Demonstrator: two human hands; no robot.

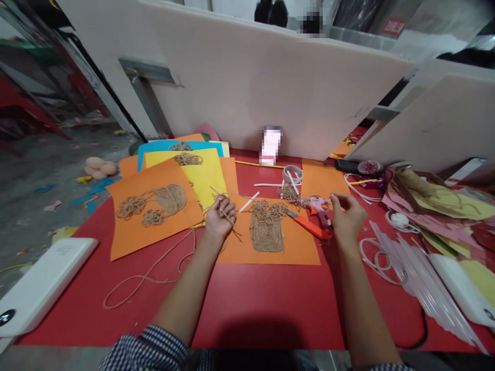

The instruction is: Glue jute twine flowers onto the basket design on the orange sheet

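Note:
My left hand (221,215) is closed on jute twine (231,219), with loose ends poking out past the fingers. A thin strand runs rightward from it. My right hand (350,219) pinches with thumb and forefinger beside a pink glue gun (319,207); whatever is between the fingertips is too small to make out. Between the hands lies an orange sheet (301,252) bearing a coiled-twine vase shape (266,236) topped by looped twine flowers (268,210). An orange-handled cutter (309,226) rests across that sheet. More looped twine (289,192) sits behind it.
At left, another orange sheet (127,242) carries twine flowers and a basket shape, overlapping a yellow sheet (211,170). Loose twine (145,278) trails on the red table. White power banks (50,283), clear glue sticks (421,281), a tape roll (293,174) and a lit phone (270,146) lie around.

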